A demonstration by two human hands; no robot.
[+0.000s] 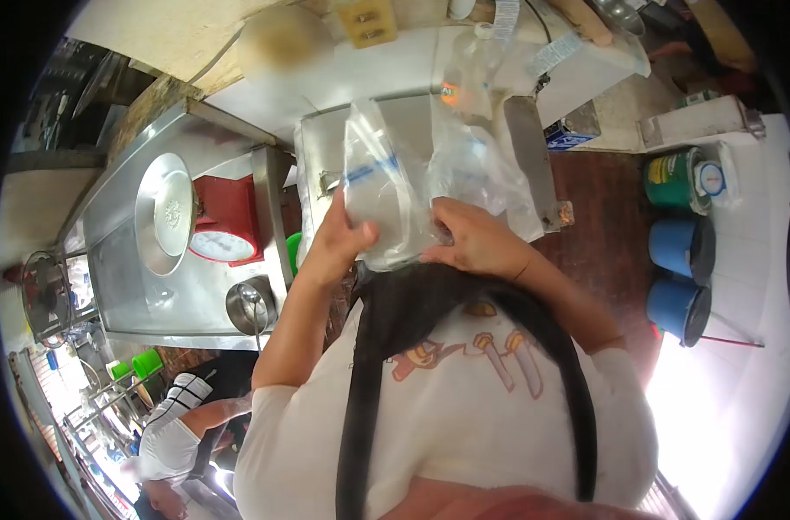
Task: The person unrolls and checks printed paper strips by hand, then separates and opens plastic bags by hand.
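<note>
A clear plastic bag (385, 186) with a blue mark is between my two hands, close in front of my apron. My left hand (334, 236) is closed on the bag's left side, its thumb lying over the plastic. On the right side, my right hand (469, 236) pinches the bag's near edge. Another translucent bag (482, 169) lies just beyond my right hand on the metal work surface (529, 143).
To the left, a steel counter (118, 290) bears a red scale (226, 221) with a round pan (171, 212) and a steel pot (250, 303). Blue buckets (676, 247) stand along the right wall. Another person (174, 442) is at the lower left.
</note>
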